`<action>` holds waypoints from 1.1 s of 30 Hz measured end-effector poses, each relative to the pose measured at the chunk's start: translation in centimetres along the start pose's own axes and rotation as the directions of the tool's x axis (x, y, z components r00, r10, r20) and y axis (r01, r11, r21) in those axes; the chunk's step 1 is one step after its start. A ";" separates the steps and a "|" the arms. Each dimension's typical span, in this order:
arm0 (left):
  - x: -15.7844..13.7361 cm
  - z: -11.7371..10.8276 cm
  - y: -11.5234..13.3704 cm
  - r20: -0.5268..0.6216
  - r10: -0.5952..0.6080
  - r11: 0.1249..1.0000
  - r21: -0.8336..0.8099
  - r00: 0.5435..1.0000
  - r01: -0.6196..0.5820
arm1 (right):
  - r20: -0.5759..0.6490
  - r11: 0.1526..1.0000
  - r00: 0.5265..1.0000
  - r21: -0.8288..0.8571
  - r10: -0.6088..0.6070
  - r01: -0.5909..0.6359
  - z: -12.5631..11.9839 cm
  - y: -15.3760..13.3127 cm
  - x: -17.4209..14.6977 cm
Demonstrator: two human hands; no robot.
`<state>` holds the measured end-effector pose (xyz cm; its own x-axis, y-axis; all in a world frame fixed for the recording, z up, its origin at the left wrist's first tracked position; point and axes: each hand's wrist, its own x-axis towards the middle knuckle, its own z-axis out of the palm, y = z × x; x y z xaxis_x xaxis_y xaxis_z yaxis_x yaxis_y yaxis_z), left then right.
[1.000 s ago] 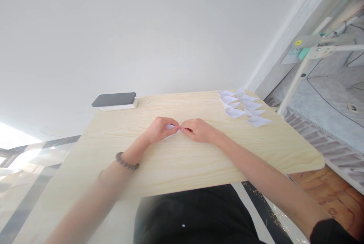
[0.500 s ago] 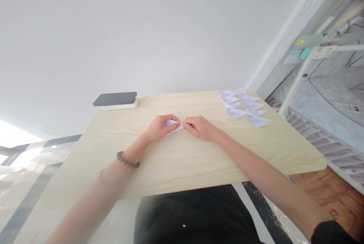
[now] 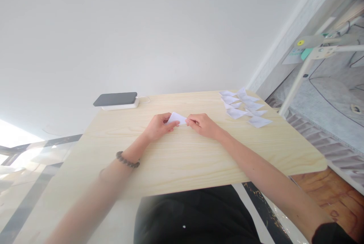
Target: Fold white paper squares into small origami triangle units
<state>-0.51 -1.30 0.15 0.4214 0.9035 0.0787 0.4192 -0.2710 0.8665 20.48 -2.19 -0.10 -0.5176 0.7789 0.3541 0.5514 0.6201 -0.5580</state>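
Note:
A small folded piece of white paper (image 3: 176, 118) is held between my two hands above the middle of the table (image 3: 182, 164). My left hand (image 3: 161, 126) grips its left side, thumb on the near face and fingers behind. With thumb and fingertips, my right hand (image 3: 202, 125) pinches the paper's pointed right corner. Part of the paper's left end is hidden by the left hand. Several folded white paper shapes (image 3: 237, 113) lie in two rough rows at the table's back right, beyond my right hand.
At the back left, a dark phone (image 3: 116, 99) rests on a white box-like block (image 3: 121, 106), a white cable (image 3: 145, 98) at its right end. A pale wall (image 3: 170, 39) rises behind the table. A white metal frame (image 3: 298, 73) stands off to the right.
The paper has turned so that more of its face and a peak at the top show. My right hand has shifted slightly right, my left slightly left.

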 end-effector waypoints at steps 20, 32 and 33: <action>0.6 0.5 -0.6 -0.133 0.090 0.984 -0.141 0.987 -0.108 | -0.187 0.993 0.976 0.066 0.109 -0.099 0.0 1.0 0.4; 0.8 0.0 -0.7 -0.218 0.022 0.955 -0.283 0.976 -0.085 | -0.152 0.953 0.964 0.245 0.220 -0.179 -0.5 0.7 0.3; 0.8 -0.1 -0.7 -0.224 0.017 0.956 -0.282 0.974 -0.081 | -0.135 0.951 0.965 0.245 0.224 -0.186 -0.5 0.7 0.3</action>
<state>-0.52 -0.37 -0.37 0.2373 0.9503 0.2016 0.1402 -0.2389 0.9609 21.06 -1.47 -0.01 -0.2880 0.9033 0.3181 0.4605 0.4219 -0.7810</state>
